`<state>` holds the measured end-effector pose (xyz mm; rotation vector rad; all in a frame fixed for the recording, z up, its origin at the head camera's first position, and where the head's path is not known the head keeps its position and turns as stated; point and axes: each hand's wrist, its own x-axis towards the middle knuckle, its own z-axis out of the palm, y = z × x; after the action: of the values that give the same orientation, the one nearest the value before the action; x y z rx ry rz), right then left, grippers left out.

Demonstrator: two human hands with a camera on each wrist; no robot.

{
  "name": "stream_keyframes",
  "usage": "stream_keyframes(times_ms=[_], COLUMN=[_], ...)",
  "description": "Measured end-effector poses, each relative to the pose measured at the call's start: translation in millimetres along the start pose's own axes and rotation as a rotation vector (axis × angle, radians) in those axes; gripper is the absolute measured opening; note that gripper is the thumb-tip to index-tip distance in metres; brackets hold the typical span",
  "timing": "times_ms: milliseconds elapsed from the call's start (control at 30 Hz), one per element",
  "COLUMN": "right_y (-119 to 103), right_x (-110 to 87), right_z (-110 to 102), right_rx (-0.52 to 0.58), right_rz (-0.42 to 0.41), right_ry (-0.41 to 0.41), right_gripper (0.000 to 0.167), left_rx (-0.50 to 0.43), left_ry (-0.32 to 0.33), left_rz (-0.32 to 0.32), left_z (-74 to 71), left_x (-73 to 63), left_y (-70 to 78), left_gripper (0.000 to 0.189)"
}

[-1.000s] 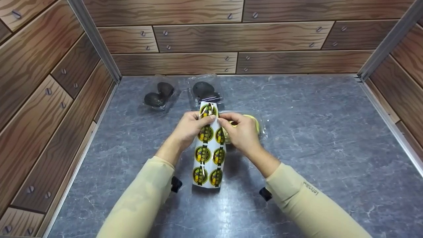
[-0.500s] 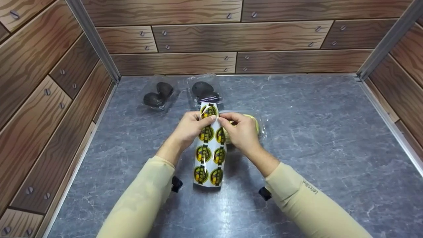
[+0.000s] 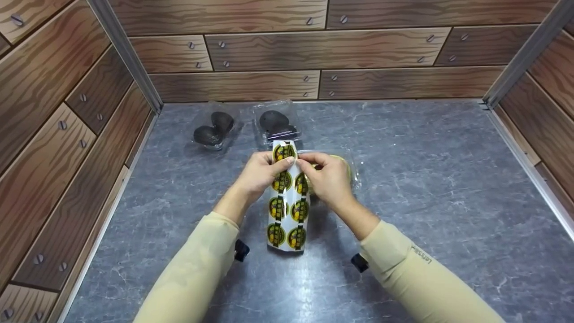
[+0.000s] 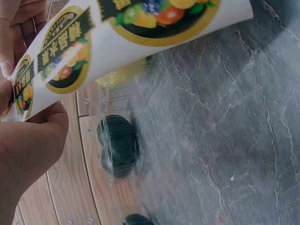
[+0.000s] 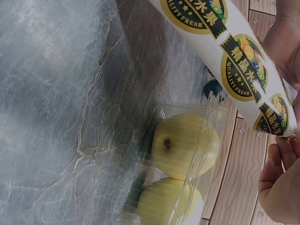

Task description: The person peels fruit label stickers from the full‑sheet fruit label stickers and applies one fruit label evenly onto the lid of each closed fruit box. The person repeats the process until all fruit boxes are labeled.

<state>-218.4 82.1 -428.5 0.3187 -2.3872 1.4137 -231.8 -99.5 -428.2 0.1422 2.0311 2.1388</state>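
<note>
A white sheet of round fruit stickers (image 3: 287, 215), printed in black and gold, is held lengthwise above the table. My left hand (image 3: 258, 176) grips its left side near the far end, thumb on top. Opposite, my right hand (image 3: 331, 179) pinches the right edge with thumb and forefinger, where a bit of gold and black shows at the fingertips in the right wrist view. Beneath the right hand stands a clear plastic box (image 3: 355, 172); two round yellow fruits (image 5: 185, 145) lie inside it, partly hidden in the head view.
Two more clear boxes stand toward the back. One, with dark egg-shaped fruits (image 3: 207, 135), is at the left; another, with similar dark fruits (image 3: 273, 120), sits just beyond the sheet. Wood-patterned walls (image 3: 332, 49) enclose the grey marbled table (image 3: 430, 188) at the back and sides.
The near end of the sticker sheet has swung slightly to the right and its far end has dropped a little. Both hands keep their hold in nearly the same place.
</note>
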Motion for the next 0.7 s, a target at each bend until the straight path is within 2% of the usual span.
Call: stream_keyframes(times_ms=[267,700], right_y=[-1.4,-0.3], right_x=[-1.2,-1.7], right_z=[-1.1,-1.5], right_rx=[0.005,0.013], right_rz=[0.037,0.033], right_ry=[-0.018,-0.008], right_gripper=[0.013,0.010], left_rx=[0.015,0.045], left_ry=[-0.005,-0.001], left_rz=[0.000,0.009], left_z=[1.0,1.8], left_x=[-0.4,0.1], left_y=[-0.9,-0.2], left_gripper=[0.019,0.019])
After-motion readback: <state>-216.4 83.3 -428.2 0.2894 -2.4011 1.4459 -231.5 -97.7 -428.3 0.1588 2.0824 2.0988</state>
